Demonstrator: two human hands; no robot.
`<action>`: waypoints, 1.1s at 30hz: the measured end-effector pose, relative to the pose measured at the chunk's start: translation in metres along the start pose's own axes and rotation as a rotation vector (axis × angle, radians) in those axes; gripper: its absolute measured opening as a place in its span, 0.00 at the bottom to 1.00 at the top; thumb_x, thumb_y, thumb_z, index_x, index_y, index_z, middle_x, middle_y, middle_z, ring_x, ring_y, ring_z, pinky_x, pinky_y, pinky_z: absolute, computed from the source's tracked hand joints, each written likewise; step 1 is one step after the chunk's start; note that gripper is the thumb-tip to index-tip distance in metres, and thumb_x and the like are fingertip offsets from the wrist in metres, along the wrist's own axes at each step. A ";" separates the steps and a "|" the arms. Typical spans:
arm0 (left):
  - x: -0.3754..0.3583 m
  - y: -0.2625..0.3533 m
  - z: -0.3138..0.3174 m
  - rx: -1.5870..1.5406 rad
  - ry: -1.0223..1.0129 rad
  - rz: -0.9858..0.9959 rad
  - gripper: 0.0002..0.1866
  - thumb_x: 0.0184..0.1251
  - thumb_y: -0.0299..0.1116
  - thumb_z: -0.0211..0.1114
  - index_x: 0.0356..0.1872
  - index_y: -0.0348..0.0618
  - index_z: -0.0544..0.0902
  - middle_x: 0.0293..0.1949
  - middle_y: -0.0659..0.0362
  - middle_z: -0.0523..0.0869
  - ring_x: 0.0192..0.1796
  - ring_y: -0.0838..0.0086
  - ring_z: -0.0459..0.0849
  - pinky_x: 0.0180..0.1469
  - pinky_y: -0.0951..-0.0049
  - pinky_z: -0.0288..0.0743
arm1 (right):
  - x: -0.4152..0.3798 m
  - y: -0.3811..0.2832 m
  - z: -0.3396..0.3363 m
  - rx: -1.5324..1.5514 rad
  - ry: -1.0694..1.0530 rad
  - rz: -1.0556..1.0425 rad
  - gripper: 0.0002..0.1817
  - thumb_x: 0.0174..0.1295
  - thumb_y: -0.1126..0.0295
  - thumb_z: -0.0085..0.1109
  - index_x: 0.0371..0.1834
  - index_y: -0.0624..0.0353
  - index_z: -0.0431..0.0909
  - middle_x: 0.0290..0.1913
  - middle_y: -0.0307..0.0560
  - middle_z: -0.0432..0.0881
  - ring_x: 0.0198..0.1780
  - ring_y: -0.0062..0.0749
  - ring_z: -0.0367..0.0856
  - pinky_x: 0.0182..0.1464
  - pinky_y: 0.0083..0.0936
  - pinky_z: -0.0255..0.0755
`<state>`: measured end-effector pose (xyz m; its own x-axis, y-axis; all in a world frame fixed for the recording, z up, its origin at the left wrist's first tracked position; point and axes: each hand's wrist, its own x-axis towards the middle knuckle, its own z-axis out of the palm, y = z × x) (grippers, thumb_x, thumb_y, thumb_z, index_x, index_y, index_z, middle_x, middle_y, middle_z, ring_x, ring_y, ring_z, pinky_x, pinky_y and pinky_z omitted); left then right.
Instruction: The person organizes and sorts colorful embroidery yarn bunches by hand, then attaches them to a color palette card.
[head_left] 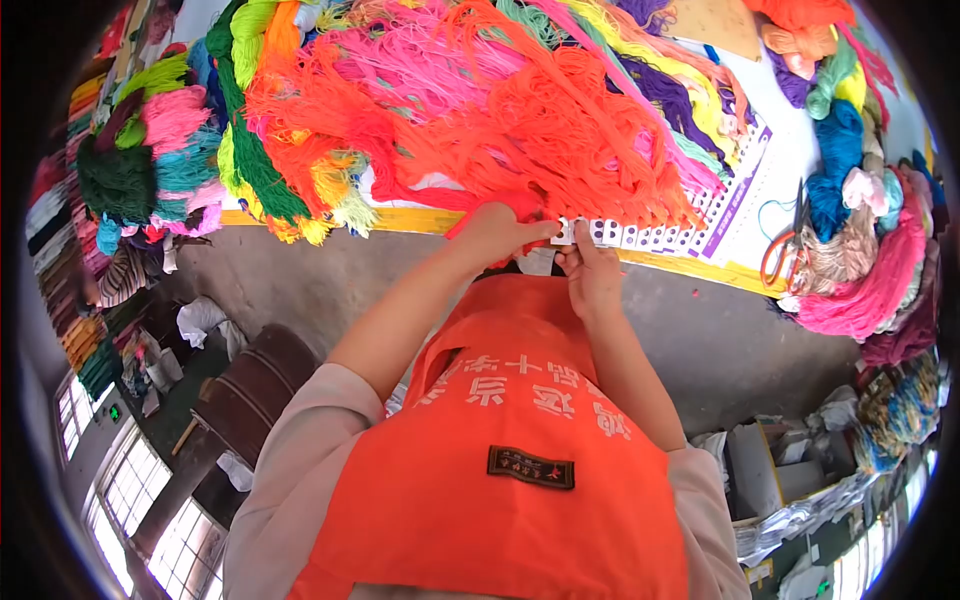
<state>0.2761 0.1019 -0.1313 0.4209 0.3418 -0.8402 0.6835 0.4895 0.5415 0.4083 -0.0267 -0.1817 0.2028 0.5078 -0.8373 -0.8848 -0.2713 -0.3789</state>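
Observation:
At the table's front edge, my left hand (505,228) is closed on a bundle of red thread (525,203), its fingertips near the end of a white card with punched holes (605,232). My right hand (590,270) pinches that card from the front, thumb on top. The row of holed cards runs right along the edge, with orange-red thread (560,130) hanging from the holes and spread over the table. Pink thread (420,65) lies behind it. The fingertips of both hands are close together but apart.
Green skeins (250,130) and multicoloured ones lie at the left. On the right are scissors (785,250) with orange handles, a blue skein (838,165) and pink yarn (860,300) hanging over the edge. The yellow table edge (690,268) runs before me; boxes (760,470) stand below.

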 end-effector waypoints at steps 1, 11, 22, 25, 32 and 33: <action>0.006 -0.001 0.003 0.104 0.016 -0.019 0.09 0.68 0.38 0.66 0.35 0.43 0.82 0.21 0.64 0.78 0.18 0.81 0.72 0.18 0.76 0.63 | -0.001 -0.001 -0.002 -0.012 -0.015 0.025 0.08 0.69 0.66 0.63 0.37 0.59 0.79 0.25 0.39 0.80 0.22 0.20 0.76 0.29 0.22 0.79; 0.000 -0.009 0.002 -0.261 -0.131 -0.059 0.08 0.68 0.37 0.66 0.33 0.44 0.81 0.21 0.66 0.76 0.18 0.83 0.69 0.18 0.78 0.59 | -0.008 -0.007 0.005 0.044 -0.006 0.086 0.08 0.69 0.66 0.62 0.34 0.57 0.81 0.24 0.36 0.79 0.22 0.18 0.74 0.30 0.19 0.78; 0.012 -0.033 0.006 0.316 0.071 0.584 0.08 0.64 0.33 0.66 0.38 0.39 0.82 0.29 0.57 0.81 0.34 0.67 0.81 0.38 0.66 0.74 | -0.014 -0.013 0.015 0.094 0.096 0.206 0.06 0.69 0.67 0.62 0.35 0.55 0.79 0.22 0.33 0.74 0.21 0.16 0.69 0.31 0.19 0.76; 0.009 -0.042 0.026 0.174 0.292 0.557 0.08 0.60 0.30 0.66 0.38 0.38 0.82 0.30 0.51 0.80 0.37 0.58 0.81 0.40 0.62 0.74 | -0.017 -0.010 0.012 0.079 0.047 0.215 0.08 0.70 0.65 0.60 0.34 0.55 0.77 0.22 0.34 0.74 0.20 0.18 0.69 0.30 0.20 0.75; 0.017 -0.053 0.034 0.280 0.427 0.676 0.07 0.58 0.32 0.64 0.32 0.39 0.81 0.31 0.49 0.81 0.38 0.51 0.80 0.40 0.56 0.72 | -0.027 -0.048 0.010 -1.340 -0.191 -0.799 0.08 0.66 0.68 0.62 0.33 0.59 0.76 0.34 0.49 0.81 0.31 0.39 0.82 0.34 0.32 0.77; 0.019 -0.052 0.034 0.291 0.421 0.705 0.07 0.57 0.31 0.64 0.33 0.39 0.81 0.32 0.48 0.81 0.38 0.51 0.80 0.40 0.56 0.72 | -0.021 -0.061 0.021 -1.374 -0.346 -0.853 0.07 0.61 0.71 0.63 0.37 0.59 0.77 0.39 0.50 0.81 0.38 0.48 0.83 0.37 0.35 0.77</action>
<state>0.2687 0.0562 -0.1767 0.5874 0.7839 -0.2010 0.4963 -0.1528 0.8546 0.4489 -0.0034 -0.1332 0.1410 0.9757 -0.1678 0.4721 -0.2153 -0.8548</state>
